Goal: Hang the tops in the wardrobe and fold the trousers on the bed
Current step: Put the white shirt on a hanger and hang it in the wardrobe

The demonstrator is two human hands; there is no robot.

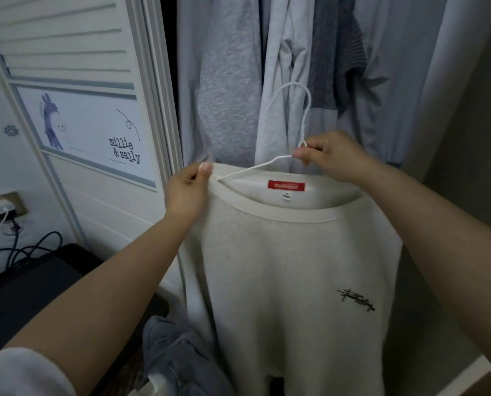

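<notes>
Fingers of the right hand (328,155) pinch the hanger (267,164) at its neck while the left hand (188,187) grips the sweatshirt (292,270) collar, likely seating it before hanging in the wardrobe (267,67).

Matt cream knit top (290,267) on a thin white-coated hanger (301,115).

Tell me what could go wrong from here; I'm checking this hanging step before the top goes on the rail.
1. The white hanger looks only partly inside the cream top: its arm enters the collar on the left hand side, so the top may slip off.
2. The right hand only pinches the hanger at the base of its hook, so it could twist.
3. The hung clothes look crowded, so the hook may snag them.
</notes>
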